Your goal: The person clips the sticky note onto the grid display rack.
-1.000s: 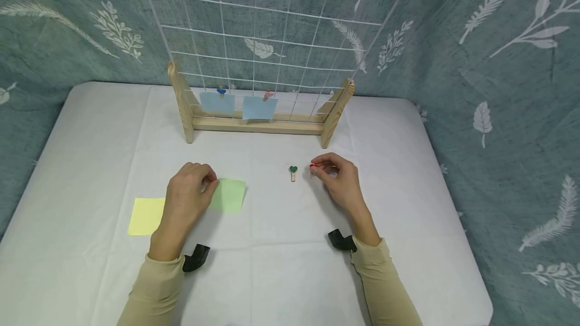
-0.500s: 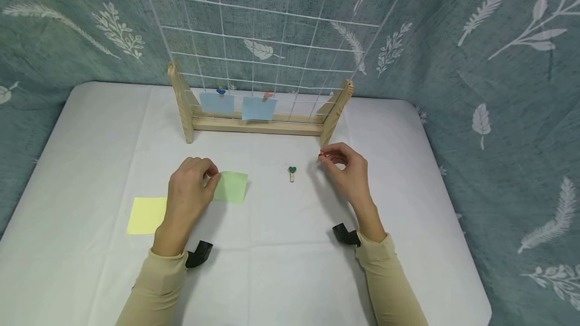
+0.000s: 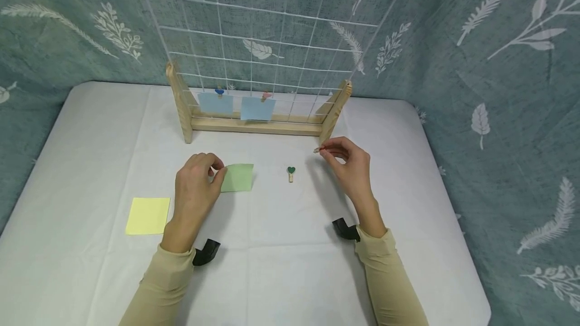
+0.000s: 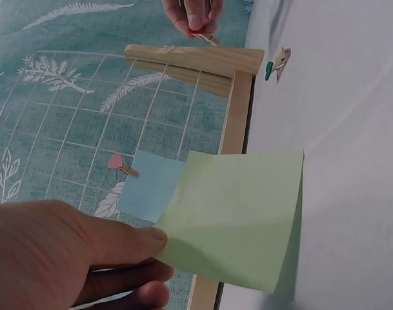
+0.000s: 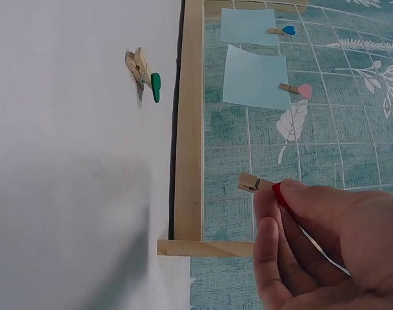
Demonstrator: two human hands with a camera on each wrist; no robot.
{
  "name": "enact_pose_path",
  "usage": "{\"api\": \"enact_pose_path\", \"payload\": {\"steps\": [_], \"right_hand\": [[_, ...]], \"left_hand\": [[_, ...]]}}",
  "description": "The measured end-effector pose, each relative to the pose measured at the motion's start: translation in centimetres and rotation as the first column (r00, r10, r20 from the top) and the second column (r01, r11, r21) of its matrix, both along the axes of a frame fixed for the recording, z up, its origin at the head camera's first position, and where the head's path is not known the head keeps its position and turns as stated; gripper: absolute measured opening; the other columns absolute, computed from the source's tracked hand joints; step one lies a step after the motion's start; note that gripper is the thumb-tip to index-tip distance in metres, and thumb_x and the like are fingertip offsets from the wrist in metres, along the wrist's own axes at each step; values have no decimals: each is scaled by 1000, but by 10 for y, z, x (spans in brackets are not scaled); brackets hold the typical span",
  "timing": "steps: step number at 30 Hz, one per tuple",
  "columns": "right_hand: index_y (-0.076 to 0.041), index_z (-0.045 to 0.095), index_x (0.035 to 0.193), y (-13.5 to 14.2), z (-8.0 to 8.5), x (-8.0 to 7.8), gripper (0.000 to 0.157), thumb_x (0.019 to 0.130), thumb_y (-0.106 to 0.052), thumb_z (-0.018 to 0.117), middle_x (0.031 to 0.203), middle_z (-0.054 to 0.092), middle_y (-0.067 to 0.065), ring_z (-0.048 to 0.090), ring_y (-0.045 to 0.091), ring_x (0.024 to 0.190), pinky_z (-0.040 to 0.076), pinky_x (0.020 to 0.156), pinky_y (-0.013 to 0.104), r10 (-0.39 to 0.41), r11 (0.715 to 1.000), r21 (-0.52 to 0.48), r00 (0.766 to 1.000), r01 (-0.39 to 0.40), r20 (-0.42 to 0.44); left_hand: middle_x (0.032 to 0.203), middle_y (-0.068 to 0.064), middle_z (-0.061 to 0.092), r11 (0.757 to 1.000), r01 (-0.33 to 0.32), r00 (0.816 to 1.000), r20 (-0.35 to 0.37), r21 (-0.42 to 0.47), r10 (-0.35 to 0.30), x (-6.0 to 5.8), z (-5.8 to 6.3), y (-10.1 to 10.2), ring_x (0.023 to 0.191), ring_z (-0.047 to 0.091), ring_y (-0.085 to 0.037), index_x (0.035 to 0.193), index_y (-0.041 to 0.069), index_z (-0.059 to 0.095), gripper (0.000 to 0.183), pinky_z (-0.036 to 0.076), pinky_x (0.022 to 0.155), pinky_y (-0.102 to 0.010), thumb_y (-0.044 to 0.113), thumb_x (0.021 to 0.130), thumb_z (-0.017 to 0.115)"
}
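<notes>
My left hand (image 3: pixel 197 190) pinches a green sticky note (image 3: pixel 238 177) by its left edge, lifted off the table; the left wrist view shows the green note (image 4: pixel 238 216) held between thumb and fingers. In my right hand (image 3: pixel 349 167), thumb and fingers pinch a small wooden clothespin (image 5: pixel 251 183) at its red end. Another clothespin with a green heart (image 3: pixel 291 172) lies on the table between the hands. Beyond them stands a white wire grid rack (image 3: pixel 267 42). Two blue notes (image 3: pixel 257 109) hang low on it, one under a blue-heart clothespin (image 3: pixel 219 91), the other under a pink-heart clothespin (image 3: pixel 266 96).
A yellow sticky note (image 3: pixel 147 216) lies on the white-covered table (image 3: pixel 290 275), left of my left hand. The rack's wooden base (image 3: pixel 256 125) spans the back of the table. Patterned teal cloth (image 3: pixel 453 64) hangs behind and to the right.
My left hand has raised the green note and moved it slightly forward and right. My right hand has moved away from me and a little right, and the clothespin's wooden end now points left.
</notes>
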State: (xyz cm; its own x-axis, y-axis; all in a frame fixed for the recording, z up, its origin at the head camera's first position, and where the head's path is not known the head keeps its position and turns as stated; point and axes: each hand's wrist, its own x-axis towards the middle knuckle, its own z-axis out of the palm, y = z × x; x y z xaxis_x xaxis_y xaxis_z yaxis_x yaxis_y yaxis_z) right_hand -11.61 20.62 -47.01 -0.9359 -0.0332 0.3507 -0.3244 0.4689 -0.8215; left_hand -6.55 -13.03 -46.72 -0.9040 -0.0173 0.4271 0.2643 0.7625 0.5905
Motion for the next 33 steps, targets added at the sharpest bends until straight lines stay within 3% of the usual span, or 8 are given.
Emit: {"api": "enact_pose_path", "payload": {"steps": [7,16,26,31,33], "right_hand": [[6,74,111,-4,5,-3,20,91,3,79,102,78,22,76,37,91,61,85,31,-40,999,-35,997,38,-60],[12,73,108,-19,37,5,18,90,9,77,103,77,26,75,41,90,61,84,28,-56,998,-18,993,55,-99],[11,74,105,-20,39,-7,15,90,8,77,100,77,26,75,40,87,59,81,22,-54,999,-5,983,54,-174],[9,75,105,-14,28,-21,15,90,6,78,99,77,24,75,38,86,57,80,19,-62,998,9,979,65,-196],[6,76,105,-11,24,-27,15,91,4,78,99,78,21,75,35,86,59,80,24,-60,998,24,977,66,-204]], "left_hand": [[77,-12,71,1000,6,1000,10,31,-6,-3,1,4,68,63,-29,84,2,71,13,46,62,-35,-3,84,83],[76,-10,70,997,22,1000,14,72,-23,-6,4,11,68,62,-25,84,2,72,13,47,63,-33,-2,86,83],[76,-11,71,996,40,999,8,78,-40,-10,2,18,67,63,-24,85,1,73,12,48,63,-34,-1,85,85],[75,-11,71,995,49,999,6,82,-49,-13,4,22,67,64,-25,85,1,73,12,49,63,-34,-2,85,84],[75,-10,71,995,55,998,6,83,-56,-15,5,25,68,64,-25,85,2,73,12,49,63,-34,-1,85,84]]}}
